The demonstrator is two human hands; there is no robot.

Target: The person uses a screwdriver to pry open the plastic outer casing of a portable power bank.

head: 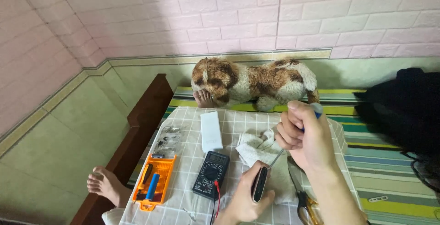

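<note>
We log the left hand (247, 197) low in the view, its fingers (257, 200) pinched around a slim dark device (260, 183) held upright on its edge above the checked cloth (183, 193). We note the right hand (306, 135) above it, fingers (288, 131) curled tight around a blue-handled screwdriver (317, 109); its thin shaft slants down, and the tip (270, 165) meets the top of the dark device.

Under and behind both hands we record a crumpled white rag (256, 149). To its left lies a black multimeter (211, 174) with a red lead (217, 197) running off its lower end. Just beyond the multimeter we find a flat white box (211, 131). Further left sits an orange tool tray (153, 183) holding a blue-handled tool (151, 187), and above it a clear packet of small parts (167, 141). Scissors with yellow handles (305, 202) lie beside the right forearm.

At the far edge we list a brown and white plush dog (252, 80) on a striped mat (380, 170), a black bag (403, 106) to the right, and a bare foot (105, 183) at lower left, beside a dark wooden rail (142, 119).
</note>
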